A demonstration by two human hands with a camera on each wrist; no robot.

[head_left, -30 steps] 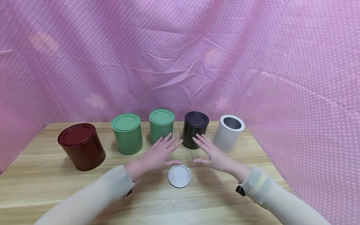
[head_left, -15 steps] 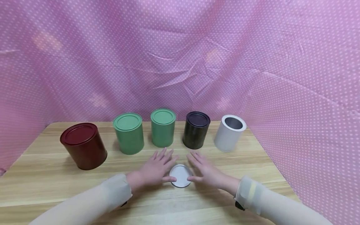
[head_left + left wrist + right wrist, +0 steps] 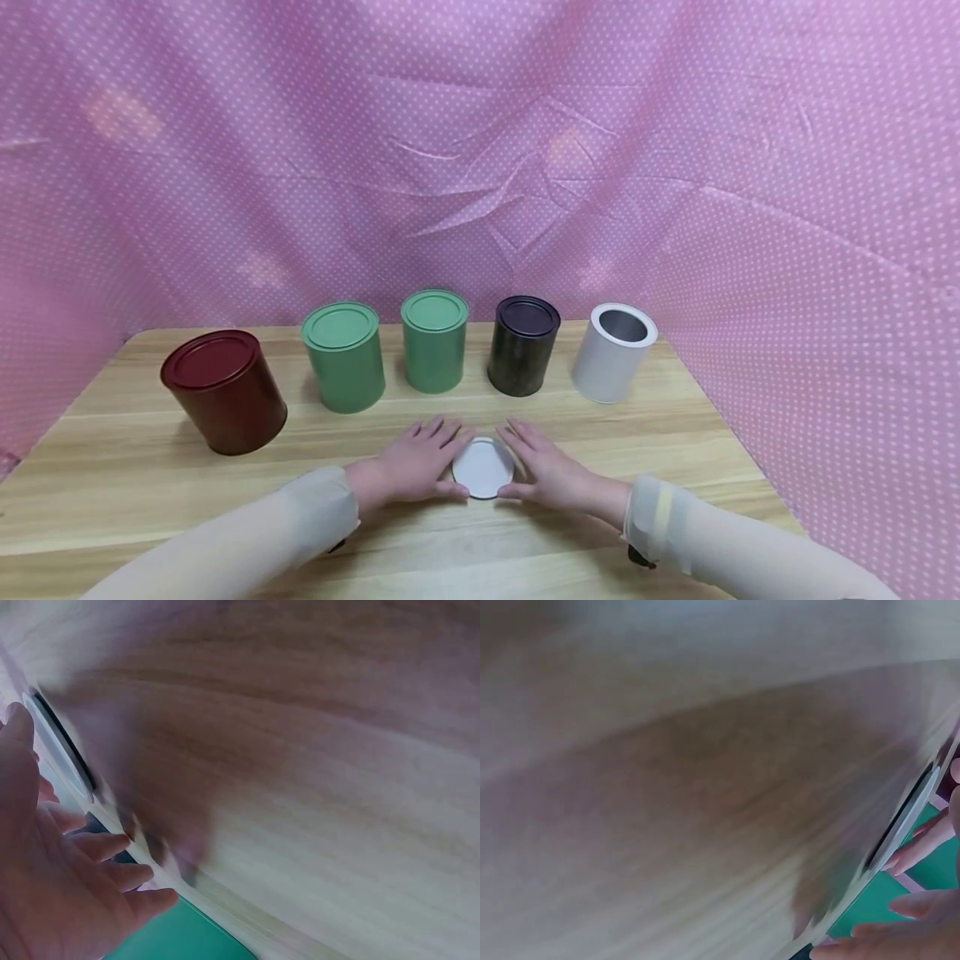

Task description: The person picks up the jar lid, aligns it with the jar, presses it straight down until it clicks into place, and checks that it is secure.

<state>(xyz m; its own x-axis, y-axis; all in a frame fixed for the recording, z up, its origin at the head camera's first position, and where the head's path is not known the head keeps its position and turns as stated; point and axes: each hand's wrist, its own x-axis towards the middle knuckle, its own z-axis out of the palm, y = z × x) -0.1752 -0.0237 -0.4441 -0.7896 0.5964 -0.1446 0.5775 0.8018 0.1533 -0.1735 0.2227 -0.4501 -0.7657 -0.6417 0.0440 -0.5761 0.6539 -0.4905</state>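
A round white lid (image 3: 483, 468) lies on the wooden table, with a hand on each side of it. My left hand (image 3: 420, 462) is at its left edge, thumb near the front rim and fingers spread forward. My right hand (image 3: 551, 468) mirrors this at the right edge. In the left wrist view the fingers are fairly straight beside the lid (image 3: 61, 746). The right wrist view shows the lid (image 3: 904, 821) flat on the wood, with fingertips near it. Whether the fingers press on its rim is hard to tell.
Behind the hands stand a dark red can (image 3: 228, 400), two green cans (image 3: 347, 371) (image 3: 435, 354), a black can (image 3: 521, 358) and an uncapped white can (image 3: 609, 367). Pink dotted cloth (image 3: 480, 167) encloses the wooden table (image 3: 150, 500) at the back and sides.
Both hands have come down and back toward the person, from in front of the cans to the lid's two sides, closing in on it. The cans and lid stay where they were.
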